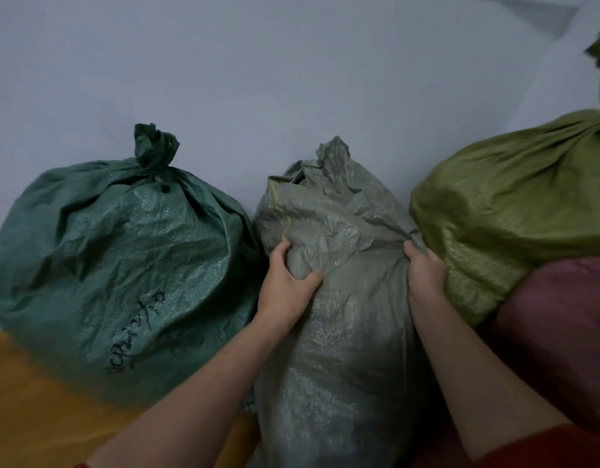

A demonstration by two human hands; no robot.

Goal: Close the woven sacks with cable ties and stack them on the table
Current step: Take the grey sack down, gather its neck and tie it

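Two bare forearms reach forward from the bottom edge, the right one ending in a red sleeve (548, 447). The left hand (285, 282) has its fingers and thumb curled into a fold of the grey-green woven plastic sack (335, 349). The right hand (425, 275) grips a bunched pleat on that sack's right side. This sack stands upright in the middle on the orange-brown wooden table (38, 400), its crumpled mouth loose and gaping at the top.

Touching its left side is a rounded dark green woven sack (116, 258) with black handwriting on the front and a gathered, cinched neck. On the right, an olive-green woven sack (514, 204) with a gathered neck lies on a dull maroon sack (562, 332). A plain pale wall (258, 62) stands behind them all.
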